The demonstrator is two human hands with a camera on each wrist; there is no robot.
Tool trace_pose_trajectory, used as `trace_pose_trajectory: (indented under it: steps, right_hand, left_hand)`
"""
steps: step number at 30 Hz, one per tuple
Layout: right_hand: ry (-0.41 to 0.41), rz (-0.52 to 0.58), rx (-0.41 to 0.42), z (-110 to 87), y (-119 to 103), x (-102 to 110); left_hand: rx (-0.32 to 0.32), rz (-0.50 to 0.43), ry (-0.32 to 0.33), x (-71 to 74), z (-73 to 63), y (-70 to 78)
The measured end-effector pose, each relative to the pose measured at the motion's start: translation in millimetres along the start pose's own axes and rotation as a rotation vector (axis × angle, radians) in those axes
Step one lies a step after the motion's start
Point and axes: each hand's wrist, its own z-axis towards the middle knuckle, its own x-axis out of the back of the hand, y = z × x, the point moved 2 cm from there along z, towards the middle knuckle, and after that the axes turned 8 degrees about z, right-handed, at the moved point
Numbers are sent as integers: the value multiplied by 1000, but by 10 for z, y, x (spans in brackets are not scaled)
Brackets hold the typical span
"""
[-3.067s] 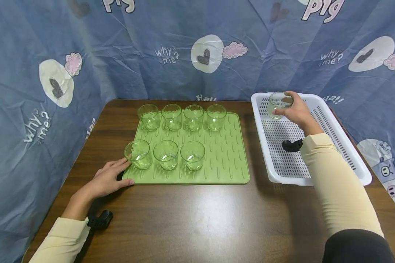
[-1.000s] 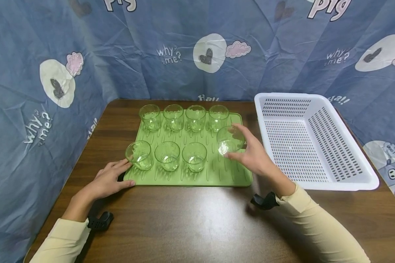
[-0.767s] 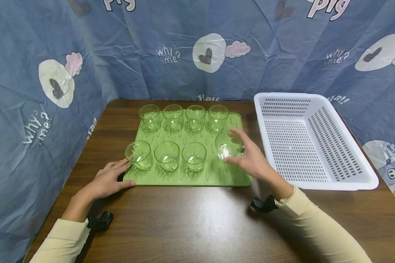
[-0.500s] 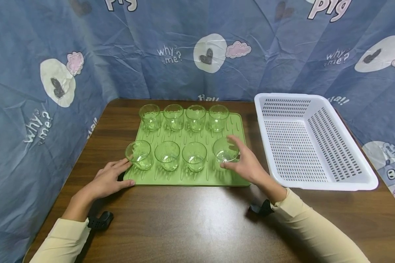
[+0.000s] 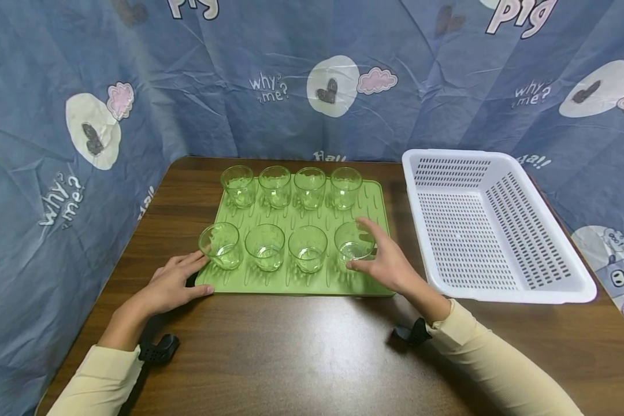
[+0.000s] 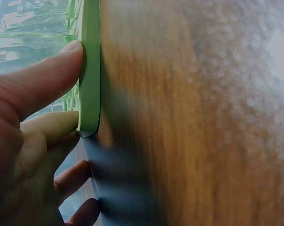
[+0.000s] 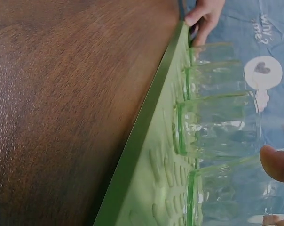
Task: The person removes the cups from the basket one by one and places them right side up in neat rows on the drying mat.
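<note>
Clear drinking glasses stand upright in two rows on a green ribbed mat [image 5: 343, 283]. My right hand [image 5: 387, 257] holds the rightmost glass of the front row [image 5: 349, 245], thumb on the near side and fingers around the far side. In the right wrist view the base of that glass [image 7: 222, 193] meets the mat, and the thumb [image 7: 277, 165] lies by its rim. At the mat's front left corner rests my left hand [image 5: 174, 280], fingers extended, near the leftmost front glass [image 5: 222, 248]. The left wrist view shows its thumb [image 6: 48, 80] against the mat's edge [image 6: 90, 70].
A white perforated plastic basket [image 5: 423, 254] sits right of the mat, with no glasses in it. Several glasses fill the back row, including one at its right end [image 5: 345, 188]. The brown wooden table [image 5: 291, 352] backs onto a blue printed cloth [image 5: 270, 133].
My right hand has carried a glass from the basket leftward to the mat and lowered it into the front row's right end. The left hand has stayed at the mat's corner.
</note>
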Motion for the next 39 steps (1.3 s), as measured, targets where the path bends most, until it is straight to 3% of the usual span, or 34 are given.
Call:
trace_pose_trajectory:
  steps: [17,32,39]
  right_hand:
    - [-17,37,-8,-16,55,-53]
    - [-25,-9,-43,-29,117,-84]
    - [37,-47,9,-72,70,-67]
  left_hand:
    - [2,-13,-7,13,-8,10]
    - [1,-11,-9,47,13,46]
    - [-39,-20,27,83,-23,-23]
